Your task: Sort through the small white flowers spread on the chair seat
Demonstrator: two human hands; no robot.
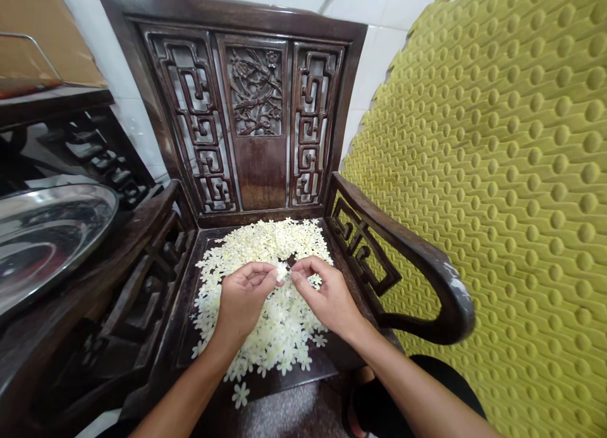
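Pinch grips: left hand [244,299] and right hand [327,296] both close on one small white star-shaped flower [282,272] between them, neither nearer, above the white flower heap [279,337] mid-seat on the dark carved wooden chair [184,299].

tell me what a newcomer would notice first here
The heap of small white flowers spread over the seat of the dark carved wooden chair in the centre draws the eye first. Just above it the left hand and right hand meet, pinching a single flower between their fingertips. A bumpy yellow-green foam mat fills the right side.
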